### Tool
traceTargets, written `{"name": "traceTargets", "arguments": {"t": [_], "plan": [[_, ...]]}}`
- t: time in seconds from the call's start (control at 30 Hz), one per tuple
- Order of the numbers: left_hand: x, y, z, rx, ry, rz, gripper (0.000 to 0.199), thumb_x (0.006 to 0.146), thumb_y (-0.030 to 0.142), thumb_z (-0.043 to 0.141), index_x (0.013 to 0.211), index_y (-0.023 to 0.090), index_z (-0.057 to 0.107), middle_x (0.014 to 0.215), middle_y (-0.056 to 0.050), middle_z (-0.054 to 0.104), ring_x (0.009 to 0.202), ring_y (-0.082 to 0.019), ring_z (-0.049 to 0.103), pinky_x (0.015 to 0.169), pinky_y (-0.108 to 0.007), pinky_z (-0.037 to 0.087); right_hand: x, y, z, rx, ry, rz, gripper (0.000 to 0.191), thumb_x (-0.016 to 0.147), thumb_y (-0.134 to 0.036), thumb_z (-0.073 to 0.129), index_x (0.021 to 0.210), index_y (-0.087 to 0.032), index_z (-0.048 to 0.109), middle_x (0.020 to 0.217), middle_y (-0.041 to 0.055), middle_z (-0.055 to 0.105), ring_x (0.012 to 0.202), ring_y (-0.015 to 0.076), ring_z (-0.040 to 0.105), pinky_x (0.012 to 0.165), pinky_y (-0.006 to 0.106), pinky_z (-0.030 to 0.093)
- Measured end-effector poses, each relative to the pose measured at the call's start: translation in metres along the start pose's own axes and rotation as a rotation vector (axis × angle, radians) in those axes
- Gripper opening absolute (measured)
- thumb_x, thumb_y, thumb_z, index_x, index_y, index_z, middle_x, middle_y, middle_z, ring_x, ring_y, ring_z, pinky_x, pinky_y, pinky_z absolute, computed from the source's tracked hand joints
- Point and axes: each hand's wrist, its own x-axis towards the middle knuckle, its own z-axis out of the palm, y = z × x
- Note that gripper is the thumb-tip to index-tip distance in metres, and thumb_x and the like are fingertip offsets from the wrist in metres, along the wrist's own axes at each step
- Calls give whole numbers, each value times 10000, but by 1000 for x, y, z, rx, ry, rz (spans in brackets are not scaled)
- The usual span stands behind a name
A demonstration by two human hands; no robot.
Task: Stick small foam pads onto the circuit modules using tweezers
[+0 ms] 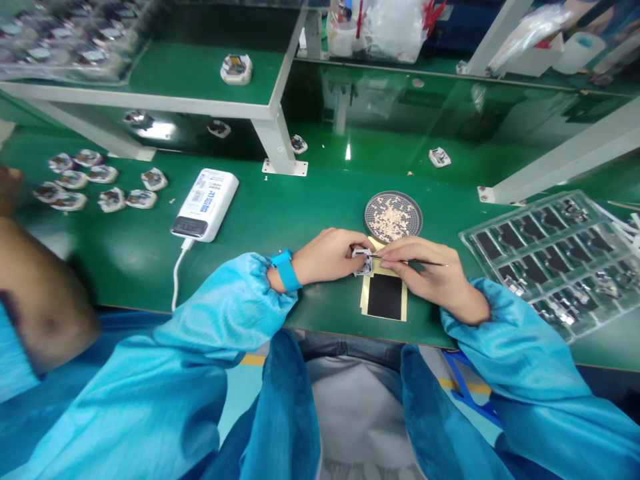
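Observation:
Between the fingers of my left hand (327,257) is a small white device part (363,262), held low over the green table. My right hand (427,263) pinches a thin metal tool (433,263), its tip at the white part. Beneath and beside my hands lie yellow backing sheets, one bearing a black square (385,297). Just beyond my fingers stands a round dark dish (393,217) with many small beige pieces in it.
To the right is a clear compartment tray (555,250) of metal parts. A white power bank (205,205) with a cable lies left, near several white assemblies (102,174). Shelf legs (280,137) rise behind. Another person's arm (43,293) rests at far left.

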Motion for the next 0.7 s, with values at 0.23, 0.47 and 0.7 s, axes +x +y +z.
{"name": "traceTargets", "arguments": {"t": [0.23,0.47,0.7], "plan": [[0,0,1,-18,19,-13,305,837,196,586,1073,229,777,806,14,719,692,-117,599,623,-230,377,0,-1,0,-5,13,-20,328,793,35,741,1027,-193,713,1007,65,764,951,191,737,838,342,626],[0,4,3,-38,34,-60,294,829,194,601,1053,212,790,852,-2,743,701,-122,609,611,-228,382,1,-4,0,-37,43,-17,326,776,22,766,1013,-197,717,984,68,766,911,200,745,804,343,630],[0,7,1,-10,40,-47,299,836,196,604,1059,220,801,849,-3,746,689,-125,606,624,-238,387,3,-5,-1,-43,-4,3,320,795,6,755,1028,-209,711,1015,59,758,956,203,734,867,363,620]]}}
